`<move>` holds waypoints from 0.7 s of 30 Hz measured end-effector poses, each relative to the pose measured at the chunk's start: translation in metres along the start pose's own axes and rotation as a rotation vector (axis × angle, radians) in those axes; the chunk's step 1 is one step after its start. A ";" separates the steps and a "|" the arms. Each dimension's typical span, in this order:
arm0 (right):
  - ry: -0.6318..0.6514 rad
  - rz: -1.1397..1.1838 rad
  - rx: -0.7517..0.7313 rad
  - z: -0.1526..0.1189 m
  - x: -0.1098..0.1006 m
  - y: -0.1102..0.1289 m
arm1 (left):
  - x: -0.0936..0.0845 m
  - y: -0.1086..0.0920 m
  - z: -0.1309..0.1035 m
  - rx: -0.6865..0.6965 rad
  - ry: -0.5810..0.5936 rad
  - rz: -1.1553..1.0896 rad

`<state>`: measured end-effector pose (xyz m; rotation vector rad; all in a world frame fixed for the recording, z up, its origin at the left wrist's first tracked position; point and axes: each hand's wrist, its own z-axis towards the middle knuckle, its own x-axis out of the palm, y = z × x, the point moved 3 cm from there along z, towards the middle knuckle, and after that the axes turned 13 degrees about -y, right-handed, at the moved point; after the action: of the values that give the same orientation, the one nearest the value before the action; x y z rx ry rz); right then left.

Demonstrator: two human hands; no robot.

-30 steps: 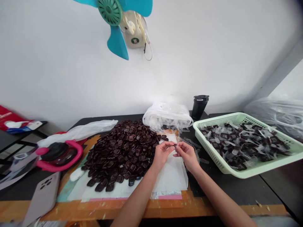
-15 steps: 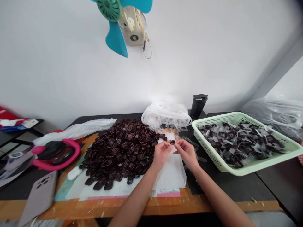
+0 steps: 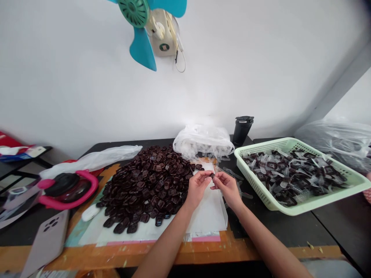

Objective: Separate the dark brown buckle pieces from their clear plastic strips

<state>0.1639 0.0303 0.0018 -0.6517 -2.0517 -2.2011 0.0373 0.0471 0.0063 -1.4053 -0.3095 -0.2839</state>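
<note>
Over white paper [image 3: 205,216], my left hand [image 3: 198,188] pinches a small dark brown piece [image 3: 212,175] between thumb and fingers. My right hand [image 3: 227,188] is closed on the same piece from the other side, and the fingertips of both hands nearly meet. A large pile of dark brown buckle-like pieces [image 3: 150,181] lies just left of my left hand. Clear plastic strips [image 3: 246,195] rest on the black table right of my right hand. The light green basket [image 3: 261,197] holds brown pieces joined with clear strips.
Behind the hands are a white plastic bag [image 3: 203,141] and a black cup [image 3: 242,130]. At left lie a pink-handled glass pot [image 3: 68,189], a phone [image 3: 48,241] and a white mouse-like object [image 3: 91,212]. A fan [image 3: 142,42] hangs above; someone's hand shows at far right [image 3: 367,189].
The small brown piece has turned slightly between my fingertips, and my right fingers have shifted a little on it. Both arms stay nearly in place.
</note>
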 end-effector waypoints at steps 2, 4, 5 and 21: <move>0.004 0.015 0.008 -0.001 0.000 0.000 | 0.000 0.000 0.000 0.017 0.003 0.005; 0.018 0.018 0.014 -0.001 0.000 -0.001 | -0.001 0.000 -0.001 0.038 -0.001 0.027; 0.024 0.016 0.013 -0.001 0.001 -0.001 | -0.002 0.000 -0.001 0.043 -0.004 0.036; 0.037 0.070 -0.016 -0.003 0.000 -0.002 | 0.000 -0.003 -0.004 0.040 -0.014 0.038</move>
<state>0.1624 0.0279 0.0003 -0.6684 -1.9654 -2.1764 0.0360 0.0432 0.0082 -1.3721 -0.2982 -0.2362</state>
